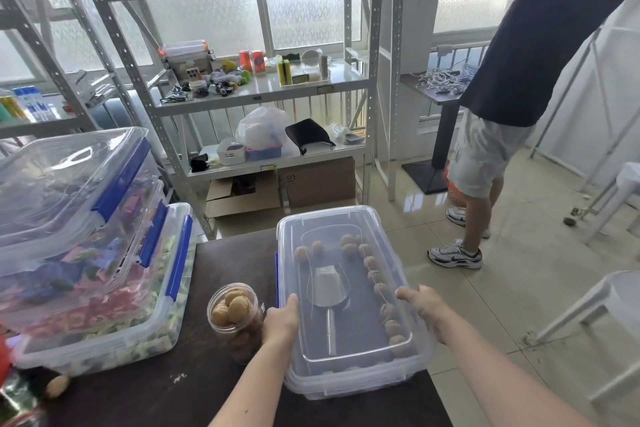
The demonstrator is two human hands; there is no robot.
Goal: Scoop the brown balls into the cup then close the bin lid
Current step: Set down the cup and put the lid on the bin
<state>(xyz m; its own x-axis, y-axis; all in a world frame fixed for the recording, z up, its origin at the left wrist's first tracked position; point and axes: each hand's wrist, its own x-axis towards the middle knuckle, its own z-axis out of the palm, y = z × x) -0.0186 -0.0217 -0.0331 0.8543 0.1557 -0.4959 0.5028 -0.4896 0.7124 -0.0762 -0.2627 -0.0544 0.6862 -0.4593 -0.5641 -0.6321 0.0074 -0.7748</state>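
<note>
I am closing the lid (346,288) on the bin (356,381) now, so my job is to push it down flat all the way round. My left hand (280,321) is on the lid's left edge, with the thumb on top and the fingers curled down over the side. My right hand (424,305) is on the right edge, thumb on top too, fingers wrapped down the side where I can't see them. Both hands are holding the lid, not anything else. To do this well I think I should press evenly with both hands, so one side does not pop up, and then check the blue clip (276,282) just past my left thumb. The lid is clear and looks thin and bendy, so I should push near the rim. Between my hands, under the lid, lies the clear scoop (327,288). A few brown balls (375,276) are left inside, most in a row by my right hand. The cup (235,317) stands just left of my left hand, touching it or almost, and it is full of brown balls. It would be easy to bump.
</note>
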